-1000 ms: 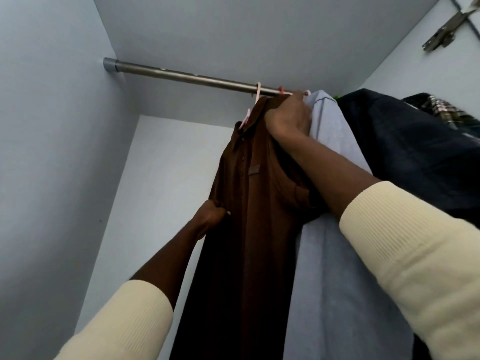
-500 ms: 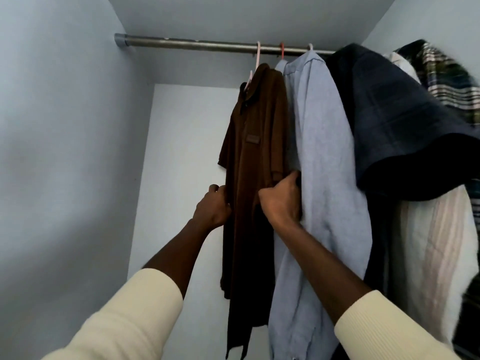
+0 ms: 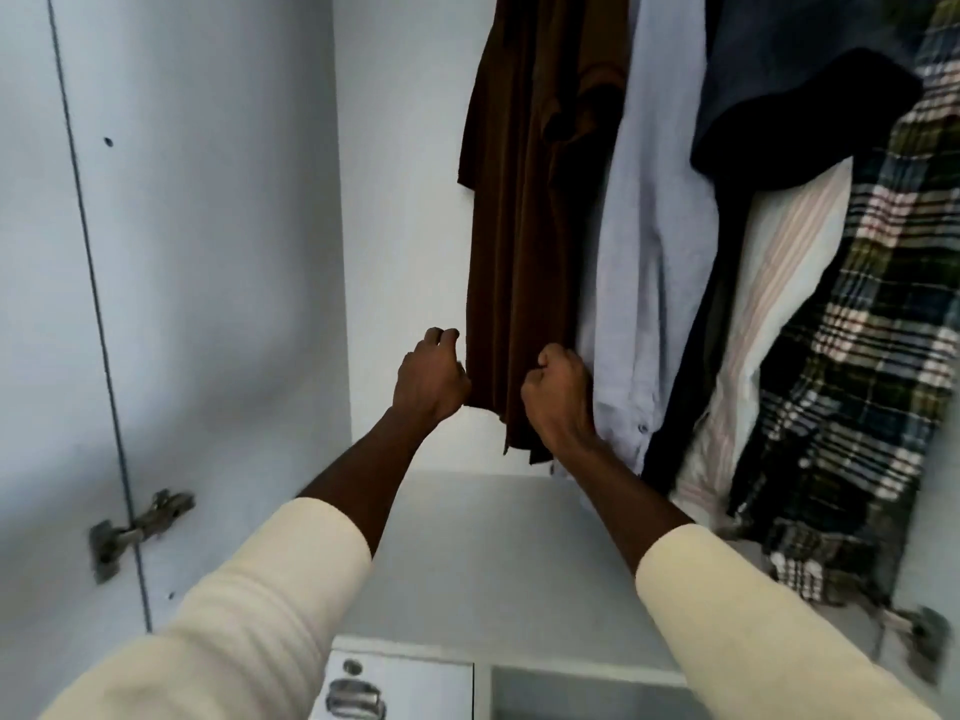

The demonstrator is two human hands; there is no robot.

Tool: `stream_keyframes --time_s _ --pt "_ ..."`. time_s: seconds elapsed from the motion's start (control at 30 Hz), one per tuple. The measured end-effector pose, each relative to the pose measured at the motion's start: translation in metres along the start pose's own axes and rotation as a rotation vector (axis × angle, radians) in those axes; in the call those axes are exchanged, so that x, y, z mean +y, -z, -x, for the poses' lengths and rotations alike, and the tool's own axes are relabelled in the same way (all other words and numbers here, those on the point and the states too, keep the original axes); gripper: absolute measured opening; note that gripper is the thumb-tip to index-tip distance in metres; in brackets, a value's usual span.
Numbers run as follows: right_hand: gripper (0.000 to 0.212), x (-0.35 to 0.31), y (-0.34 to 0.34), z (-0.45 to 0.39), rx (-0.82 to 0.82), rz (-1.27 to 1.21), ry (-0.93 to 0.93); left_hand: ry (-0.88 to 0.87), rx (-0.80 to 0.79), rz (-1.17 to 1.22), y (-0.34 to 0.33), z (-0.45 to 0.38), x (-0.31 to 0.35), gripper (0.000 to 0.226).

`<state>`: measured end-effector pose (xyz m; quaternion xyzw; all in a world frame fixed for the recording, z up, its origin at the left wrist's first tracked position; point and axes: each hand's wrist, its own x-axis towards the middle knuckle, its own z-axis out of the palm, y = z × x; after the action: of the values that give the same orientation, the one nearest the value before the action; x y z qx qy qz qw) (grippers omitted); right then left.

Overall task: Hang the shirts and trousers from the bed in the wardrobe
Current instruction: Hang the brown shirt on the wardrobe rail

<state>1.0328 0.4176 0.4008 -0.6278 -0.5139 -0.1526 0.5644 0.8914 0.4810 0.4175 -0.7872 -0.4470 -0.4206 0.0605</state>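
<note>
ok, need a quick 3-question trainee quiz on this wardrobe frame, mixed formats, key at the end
1. True or false: the brown shirt hangs leftmost in the row of garments.
2. Multiple choice: which garment hangs directly beside the brown shirt, on its right? A) plaid shirt B) light blue shirt C) striped shirt
3. Fill in: both the left hand and the right hand are at the ____ of the brown shirt.

Key:
1. True.
2. B.
3. Lower hem. The right hand's curled fingers grip it; the left hand is at its left edge, and whether it grips cannot be told.
</note>
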Motion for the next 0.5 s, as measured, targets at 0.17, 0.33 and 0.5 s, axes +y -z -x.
stream_keyframes --time_s 0.17,0.33,0.5 --pt "0.011 0.02 0.002 0.091 -0.159 0.247 0.068 0.059 -0.124 -0.041 -0.001 0.109 -0.016 0.048" --pt "0.011 0.02 0.024 0.224 -0.42 0.465 0.071 0.126 -0.319 -0.06 -0.001 0.255 -0.036 0.046" --pt "0.02 0.015 0.049 0.397 -0.763 0.571 0.0 0.298 -0.593 -0.043 0.013 0.44 -0.047 0.045"
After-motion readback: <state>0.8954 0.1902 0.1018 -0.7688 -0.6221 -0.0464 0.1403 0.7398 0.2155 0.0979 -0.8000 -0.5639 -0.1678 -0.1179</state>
